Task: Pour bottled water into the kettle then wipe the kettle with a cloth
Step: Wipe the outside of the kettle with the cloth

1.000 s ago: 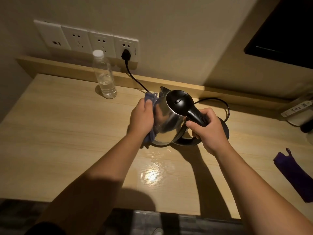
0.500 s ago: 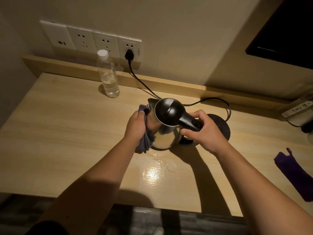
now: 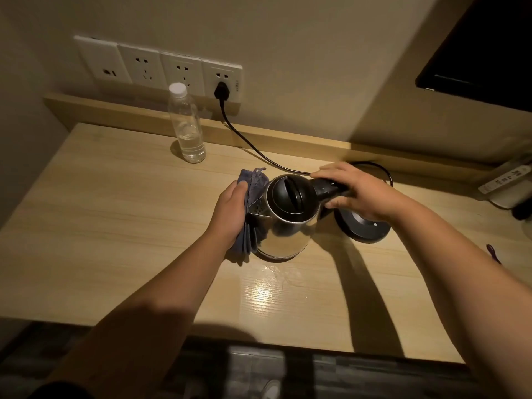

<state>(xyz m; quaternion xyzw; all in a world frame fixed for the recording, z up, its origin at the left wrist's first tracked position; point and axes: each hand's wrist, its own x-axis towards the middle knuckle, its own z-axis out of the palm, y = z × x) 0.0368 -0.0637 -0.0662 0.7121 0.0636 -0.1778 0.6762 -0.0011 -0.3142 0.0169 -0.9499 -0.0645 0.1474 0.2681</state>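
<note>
A steel kettle (image 3: 288,234) with a black lid stands upright on the wooden table (image 3: 115,226), off its round black base (image 3: 365,228), which lies just to its right. My right hand (image 3: 357,191) grips the kettle's black handle from above. My left hand (image 3: 230,214) presses a grey-blue cloth (image 3: 253,185) against the kettle's left side, by the spout. A clear water bottle (image 3: 187,125) with a white cap stands at the back left, holding a little water.
The base's black cord (image 3: 253,148) runs to a plug in the wall sockets (image 3: 161,64). A wet patch (image 3: 273,286) shines on the table in front of the kettle. A purple item (image 3: 493,251) lies at the right edge, a white power strip (image 3: 506,177) at the back right.
The kettle has been turned upright and moved left off its base. My right hand has shifted to grip the handle from above. My left hand keeps the cloth against the kettle's side.
</note>
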